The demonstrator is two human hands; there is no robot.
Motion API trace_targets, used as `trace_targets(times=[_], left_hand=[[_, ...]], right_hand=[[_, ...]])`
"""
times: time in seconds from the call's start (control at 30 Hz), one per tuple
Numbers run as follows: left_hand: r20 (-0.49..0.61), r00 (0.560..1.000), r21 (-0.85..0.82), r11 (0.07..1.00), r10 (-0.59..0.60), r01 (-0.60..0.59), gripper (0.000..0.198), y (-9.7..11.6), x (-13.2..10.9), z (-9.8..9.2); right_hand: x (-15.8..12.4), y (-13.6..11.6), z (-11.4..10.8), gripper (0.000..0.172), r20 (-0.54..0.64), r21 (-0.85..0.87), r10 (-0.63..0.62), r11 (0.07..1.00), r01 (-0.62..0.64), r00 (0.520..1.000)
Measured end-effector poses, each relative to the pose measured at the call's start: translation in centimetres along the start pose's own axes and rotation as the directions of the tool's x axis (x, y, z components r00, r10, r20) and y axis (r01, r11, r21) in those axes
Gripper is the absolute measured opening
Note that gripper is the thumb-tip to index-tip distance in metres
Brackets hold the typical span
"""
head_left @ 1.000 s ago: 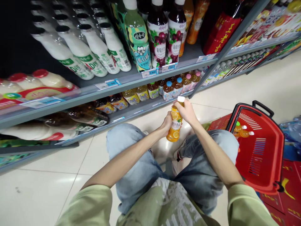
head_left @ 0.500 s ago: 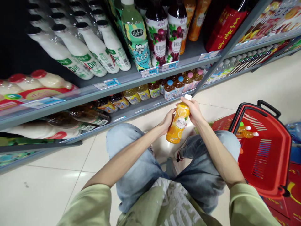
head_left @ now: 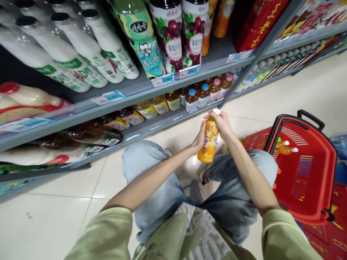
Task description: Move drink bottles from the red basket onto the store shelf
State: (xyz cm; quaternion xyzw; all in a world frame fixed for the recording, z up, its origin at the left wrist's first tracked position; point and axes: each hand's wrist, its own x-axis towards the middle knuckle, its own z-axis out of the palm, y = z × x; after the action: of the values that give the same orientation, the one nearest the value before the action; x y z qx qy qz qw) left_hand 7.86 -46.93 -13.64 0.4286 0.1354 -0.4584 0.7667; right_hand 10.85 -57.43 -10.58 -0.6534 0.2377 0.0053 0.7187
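Observation:
An orange juice bottle with a white cap is held tilted above the floor between my knees. My left hand is closed on its left side. Around the upper part, just below the cap, my right hand is wrapped. The bottle's label faces partly to the right, and a barcode patch shows toward me. To my right stands a red shopping basket, with several small orange bottles lying in it.
Ahead runs a grey shelf with white milk-drink bottles, a green bottle and two grape juice bottles. Small tea-coloured bottles line the lower shelf. Pale tiles cover the floor.
The orange juice bottle has been turned about its length, so the front label now points right and a barcode shows. My left hand has shifted slightly right. The view has moved a little.

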Motion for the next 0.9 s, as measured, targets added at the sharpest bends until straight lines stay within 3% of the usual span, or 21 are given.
trace_targets(times=[0.13, 0.3, 0.37, 0.6, 0.9], left_hand=[[0.01, 0.999, 0.005, 0.999, 0.04, -0.04, 0.075, 0.4, 0.2, 0.2], [0.24, 0.97, -0.019, 0.998, -0.048, 0.054, 0.089, 0.9, -1.5, -0.5], [0.278, 0.958, -0.044, 0.996, -0.068, 0.083, 0.091, 0.7, -2.1, -0.7], [0.217, 0.974, -0.039, 0.996, -0.068, 0.078, 0.086, -0.5, -2.0, -0.5], [0.145, 0.986, -0.023, 0.996, -0.082, 0.086, 0.091, -0.4, -1.6, -0.6]], right_hand=[[-0.1, -0.4, -0.4, 0.026, -0.007, 0.033, -0.037, 0.999, 0.037, 0.999], [-1.4, -1.5, -0.6, 0.026, 0.116, 0.172, 0.021, 0.984, -0.041, 0.993], [-1.8, -1.6, -0.5, 0.026, 0.158, 0.196, 0.029, 0.979, -0.06, 0.987], [-1.7, -0.7, -0.2, 0.021, 0.126, 0.134, 0.044, 0.989, -0.061, 0.991], [-1.4, -0.6, -0.3, 0.022, 0.107, 0.14, 0.01, 0.99, -0.025, 0.994]])
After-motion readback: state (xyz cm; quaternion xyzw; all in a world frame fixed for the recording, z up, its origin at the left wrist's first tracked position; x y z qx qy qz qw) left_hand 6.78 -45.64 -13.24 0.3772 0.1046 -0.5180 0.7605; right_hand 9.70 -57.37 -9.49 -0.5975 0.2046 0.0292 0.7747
